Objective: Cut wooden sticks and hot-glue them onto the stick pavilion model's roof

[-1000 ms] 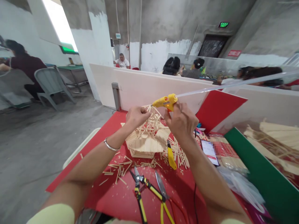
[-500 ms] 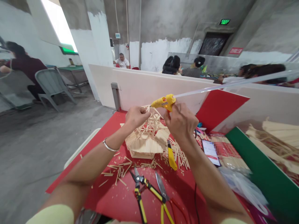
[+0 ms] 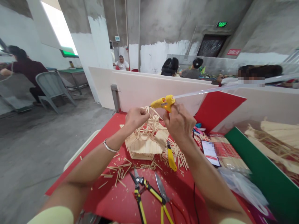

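My right hand (image 3: 181, 123) is wrapped around a yellow hot glue gun (image 3: 164, 103). A long clear glue stick (image 3: 198, 92) runs out of its back toward the upper right. The gun's nozzle points left, at the top of a small house-like model (image 3: 143, 146) built from thin wooden sticks. At the left of that top, my left hand (image 3: 137, 117) is closed in a pinch; what its fingertips hold is too small to make out. The model has a slatted roof and an open stick frame above, partly hidden by my left hand.
On the red table (image 3: 109, 199) lie a yellow utility knife (image 3: 171, 158), pruning shears (image 3: 140, 182), red-and-yellow-handled scissors (image 3: 162, 189) and loose sticks (image 3: 179, 152). To the right are a phone (image 3: 210, 152), a plastic bag (image 3: 240, 183) and a green board (image 3: 261, 174). White panels (image 3: 144, 90) stand behind.
The view has shifted slightly. My hands, the glue gun and the model keep almost the same positions relative to one another.
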Motion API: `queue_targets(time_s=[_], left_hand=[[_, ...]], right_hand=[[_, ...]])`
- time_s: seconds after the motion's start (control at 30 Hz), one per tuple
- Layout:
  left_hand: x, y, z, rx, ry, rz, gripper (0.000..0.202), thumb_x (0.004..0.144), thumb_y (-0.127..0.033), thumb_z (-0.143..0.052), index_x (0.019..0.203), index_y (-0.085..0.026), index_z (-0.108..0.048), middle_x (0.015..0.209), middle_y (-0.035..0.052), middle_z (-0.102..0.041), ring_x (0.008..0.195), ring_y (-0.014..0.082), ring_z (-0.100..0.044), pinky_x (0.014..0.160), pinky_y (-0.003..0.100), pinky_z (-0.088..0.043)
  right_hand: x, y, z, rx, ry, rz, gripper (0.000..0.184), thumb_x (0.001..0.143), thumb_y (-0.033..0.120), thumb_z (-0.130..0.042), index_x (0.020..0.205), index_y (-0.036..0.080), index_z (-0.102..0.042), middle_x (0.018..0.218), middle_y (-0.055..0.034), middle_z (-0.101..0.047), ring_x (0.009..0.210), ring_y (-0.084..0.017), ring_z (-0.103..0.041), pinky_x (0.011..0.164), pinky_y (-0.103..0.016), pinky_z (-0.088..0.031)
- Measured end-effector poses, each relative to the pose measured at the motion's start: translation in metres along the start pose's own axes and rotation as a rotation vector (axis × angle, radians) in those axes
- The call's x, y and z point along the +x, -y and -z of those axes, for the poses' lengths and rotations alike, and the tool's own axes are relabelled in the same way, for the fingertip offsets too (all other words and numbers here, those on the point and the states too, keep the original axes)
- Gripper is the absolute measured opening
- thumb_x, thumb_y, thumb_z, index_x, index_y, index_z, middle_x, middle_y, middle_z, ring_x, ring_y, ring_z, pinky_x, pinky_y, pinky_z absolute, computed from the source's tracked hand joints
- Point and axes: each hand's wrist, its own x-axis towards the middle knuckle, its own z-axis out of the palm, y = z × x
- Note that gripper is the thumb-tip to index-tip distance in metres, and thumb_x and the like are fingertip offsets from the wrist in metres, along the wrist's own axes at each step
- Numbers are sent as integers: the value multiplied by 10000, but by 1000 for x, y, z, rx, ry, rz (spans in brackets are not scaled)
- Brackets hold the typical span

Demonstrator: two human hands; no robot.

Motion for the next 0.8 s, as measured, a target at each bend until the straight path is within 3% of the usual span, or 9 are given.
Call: queue_targets(time_s=[0.5, 0.8], left_hand=[[1, -5, 3, 160, 5, -36, 265, 716, -377, -587, 531, -189, -607, 496, 4, -517, 526, 137, -454, 540, 290, -264], [-2, -11, 2, 222, -24, -43, 258, 736, -376, -597, 558, -193, -637, 520, 33, -558, 568, 160, -493, 579, 301, -296]], right_hand=[[-1, -2, 4, 6, -17, -3, 290, 966, 341, -433, 1138, 165, -587, 932, -65, -637, 779, -165, -528, 629, -312, -311], [-3, -3, 2, 14, -16, 2, 318, 964, 340, -437, 1200, 165, -561, 949, -69, -640, 782, -171, -532, 631, -311, -314]])
